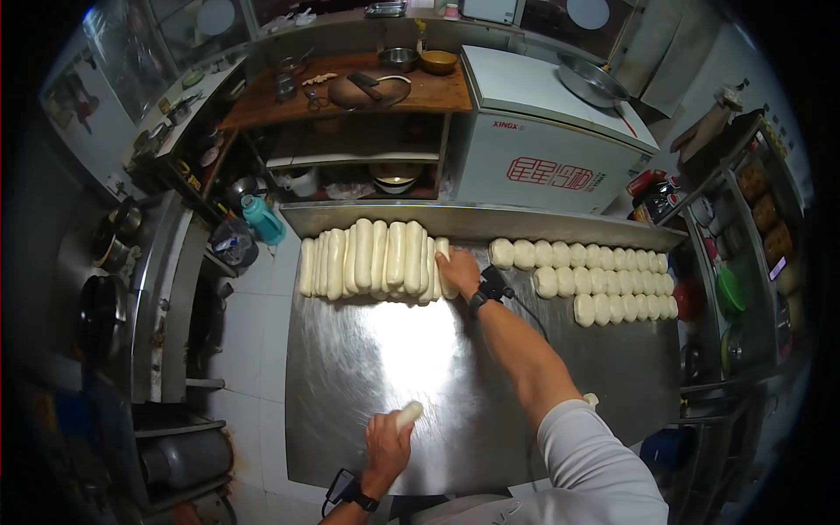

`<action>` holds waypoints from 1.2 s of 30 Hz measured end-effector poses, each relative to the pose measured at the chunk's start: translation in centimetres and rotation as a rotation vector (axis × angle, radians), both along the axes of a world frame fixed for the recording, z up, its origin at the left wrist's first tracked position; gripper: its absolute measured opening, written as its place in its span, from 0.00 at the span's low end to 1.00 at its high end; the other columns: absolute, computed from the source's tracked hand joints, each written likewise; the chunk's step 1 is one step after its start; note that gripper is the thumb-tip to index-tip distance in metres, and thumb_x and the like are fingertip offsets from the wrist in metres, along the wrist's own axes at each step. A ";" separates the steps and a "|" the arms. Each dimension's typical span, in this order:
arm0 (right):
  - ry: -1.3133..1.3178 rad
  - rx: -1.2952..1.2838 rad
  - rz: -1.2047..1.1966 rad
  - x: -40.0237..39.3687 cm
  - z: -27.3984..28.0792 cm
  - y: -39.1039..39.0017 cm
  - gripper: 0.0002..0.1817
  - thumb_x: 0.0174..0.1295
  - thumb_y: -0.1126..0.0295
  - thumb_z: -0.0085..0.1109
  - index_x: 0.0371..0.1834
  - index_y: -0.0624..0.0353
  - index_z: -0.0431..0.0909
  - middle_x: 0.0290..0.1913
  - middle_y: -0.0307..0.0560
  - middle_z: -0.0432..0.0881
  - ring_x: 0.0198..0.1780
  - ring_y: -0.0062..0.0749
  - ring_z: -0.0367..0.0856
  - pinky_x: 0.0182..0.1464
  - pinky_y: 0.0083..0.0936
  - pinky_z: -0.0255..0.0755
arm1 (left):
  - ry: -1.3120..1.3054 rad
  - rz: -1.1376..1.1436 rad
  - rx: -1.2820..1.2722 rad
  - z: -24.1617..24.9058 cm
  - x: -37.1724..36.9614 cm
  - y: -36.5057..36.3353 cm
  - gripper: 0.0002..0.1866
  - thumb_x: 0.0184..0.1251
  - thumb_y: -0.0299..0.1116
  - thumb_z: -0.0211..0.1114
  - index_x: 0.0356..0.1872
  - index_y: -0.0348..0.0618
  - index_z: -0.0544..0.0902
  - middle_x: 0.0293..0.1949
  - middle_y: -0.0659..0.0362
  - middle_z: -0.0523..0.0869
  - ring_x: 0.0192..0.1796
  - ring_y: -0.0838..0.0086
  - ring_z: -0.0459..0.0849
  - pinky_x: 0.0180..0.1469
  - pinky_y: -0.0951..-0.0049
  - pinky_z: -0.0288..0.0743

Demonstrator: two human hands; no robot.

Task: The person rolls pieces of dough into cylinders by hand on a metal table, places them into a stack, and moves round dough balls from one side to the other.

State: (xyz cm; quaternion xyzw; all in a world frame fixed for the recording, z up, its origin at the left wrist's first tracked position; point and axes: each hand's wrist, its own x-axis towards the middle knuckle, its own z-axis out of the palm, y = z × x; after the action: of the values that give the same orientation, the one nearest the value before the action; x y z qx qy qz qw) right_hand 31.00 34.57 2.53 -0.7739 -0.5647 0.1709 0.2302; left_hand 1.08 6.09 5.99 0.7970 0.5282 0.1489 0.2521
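Near the front edge of the steel table, my left hand (387, 448) is closed around a short pale dough roll (409, 415), whose far end sticks out past the fingers. My right hand (460, 272) reaches to the back of the table, its fingers closed on a long dough roll (443, 249) at the right end of a stack. That stack of long dough rolls (364, 254) lies side by side in layers. To the right of my right hand sit three rows of round dough pieces (583, 282), pressed close together.
The steel table (350, 376) has a raised back edge. Behind it stand a wooden counter (254, 103) with bowls and a cutting board, and a white chest freezer (534, 144). A turquoise jug (262, 220) is on the left; shelving (744, 262) is on the right.
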 end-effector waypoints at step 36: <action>-0.083 -0.112 -0.347 15.2 3.4 -4.4 0.25 0.53 0.52 0.73 0.45 0.61 0.86 0.49 0.61 0.84 0.55 0.56 0.81 0.55 0.45 0.77 | -0.508 0.076 -0.267 1.2 4.0 0.9 0.29 0.59 0.26 0.70 0.64 0.37 0.77 0.65 0.39 0.74 0.67 0.47 0.75 0.70 0.55 0.69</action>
State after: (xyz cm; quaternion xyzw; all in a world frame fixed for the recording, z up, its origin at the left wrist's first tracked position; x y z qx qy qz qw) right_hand 46.21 30.12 5.89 -0.8777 -0.4213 0.1277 0.1892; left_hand 5.05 6.96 7.18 0.6735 0.4925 0.2822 0.4735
